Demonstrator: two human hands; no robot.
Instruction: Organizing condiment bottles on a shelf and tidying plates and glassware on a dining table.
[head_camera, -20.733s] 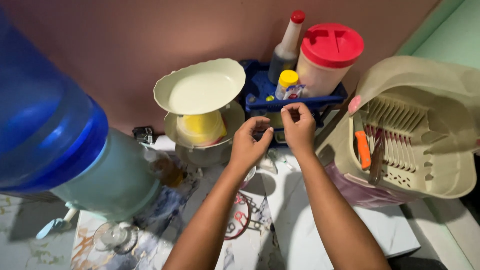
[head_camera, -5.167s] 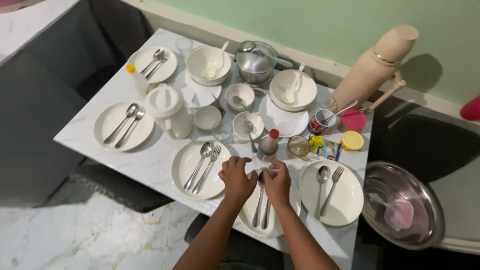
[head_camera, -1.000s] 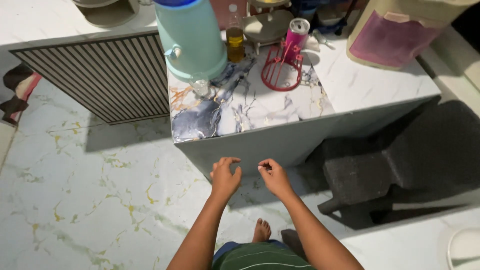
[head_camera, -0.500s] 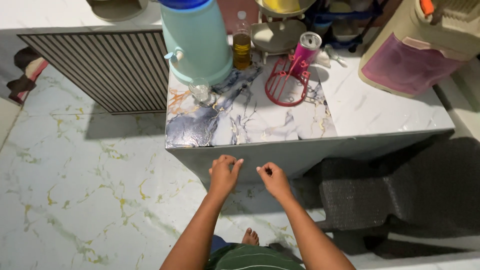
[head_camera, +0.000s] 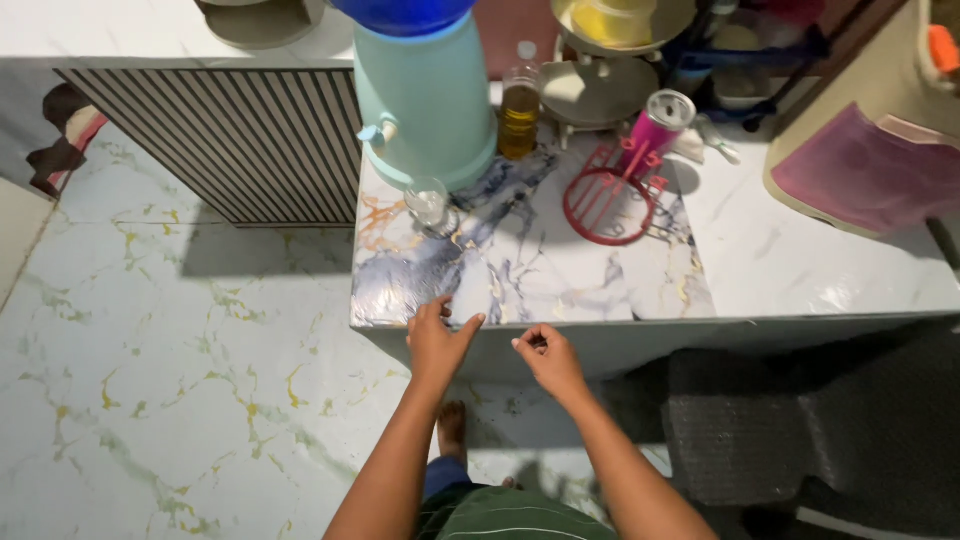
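Head view: marble-patterned white and grey-blue countertop (head_camera: 560, 285) sits mid-frame, with its near edge right at the fingertips. Nearest thing to both hands.

Left hand (head_camera: 438, 345): open, fingers loosely spread, holding nothing. Tips overlap the near-left corner of the countertop; can't tell if touching or just above. Forearm runs up from the bottom of frame, wrist straight, palm down.

Right hand (head_camera: 548, 362): just right of the left hand, apart from it, below the counter's near edge and over its grey front face. Fingers curled in, thumb against forefinger in a closed pinch. Can't tell if anything small is between the tips. Not touching the counter.

Step, as a judgement: arrival at the counter, nothing on top picked up yet. Anything on the top lies farther off, so needs a forward reach over the edge.

On the countertop, going outward:
- small clear drinking glass (head_camera: 428, 200), far-left of the hands
- mint-green plastic water dispenser (head_camera: 430, 100) behind it, carrying a blue bottle (head_camera: 405, 12)
- clear bottle of amber liquid (head_camera: 519, 105), just right of the dispenser
- red wire rack (head_camera: 607, 205), centre-right
- pink metal tumbler (head_camera: 660, 120) at the rack's far side
- beige plastic dish drainer with pink panel (head_camera: 870, 170), far right

White, yellow-veined marble floor (head_camera: 150, 350) to the left, bare foot (head_camera: 452, 430) below the hands.
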